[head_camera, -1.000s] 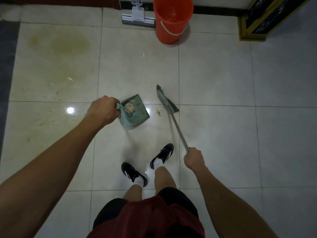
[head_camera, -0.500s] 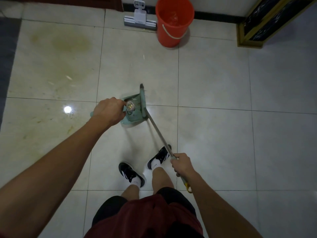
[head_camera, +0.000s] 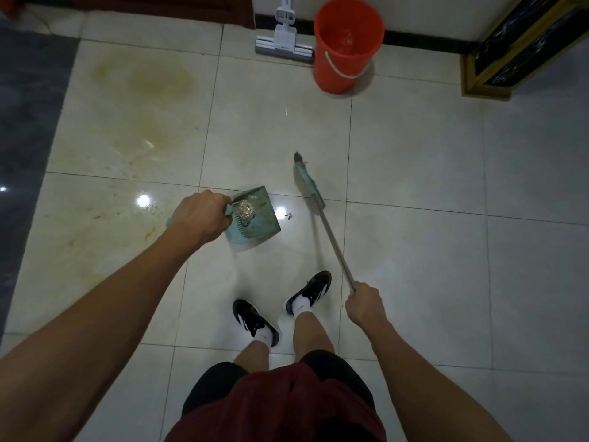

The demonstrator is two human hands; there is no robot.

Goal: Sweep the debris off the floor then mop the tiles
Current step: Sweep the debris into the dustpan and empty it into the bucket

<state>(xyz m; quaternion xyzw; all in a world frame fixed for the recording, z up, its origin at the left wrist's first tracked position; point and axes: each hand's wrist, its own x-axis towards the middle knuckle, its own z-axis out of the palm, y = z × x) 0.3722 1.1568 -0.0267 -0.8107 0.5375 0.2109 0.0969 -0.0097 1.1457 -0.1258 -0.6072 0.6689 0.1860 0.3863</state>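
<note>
My left hand (head_camera: 201, 217) grips the handle of a teal dustpan (head_camera: 259, 220) that rests tilted on the pale floor tiles, its mouth facing right. A crumpled shiny wrapper (head_camera: 243, 210) lies in the pan near the handle. My right hand (head_camera: 366, 304) grips the metal shaft of a broom (head_camera: 331, 239); its teal head (head_camera: 307, 180) sits to the right of the pan, apart from it. A few small crumbs (head_camera: 289, 216) lie on the tile just off the pan's lip. A white flat mop (head_camera: 284, 43) and an orange bucket (head_camera: 347, 46) stand by the far wall.
Yellowish stains (head_camera: 159, 81) mark the tiles at the far left, with streaks (head_camera: 95, 215) nearer. A dark strip of floor (head_camera: 25, 122) runs along the left. A gold-framed black cabinet (head_camera: 522, 49) stands at the far right. My feet in black shoes (head_camera: 280, 307) are below the pan.
The broom head, which was pressed against the dustpan's mouth half a second ago, has swung back out to the right. The dustpan stays in place under my left hand.
</note>
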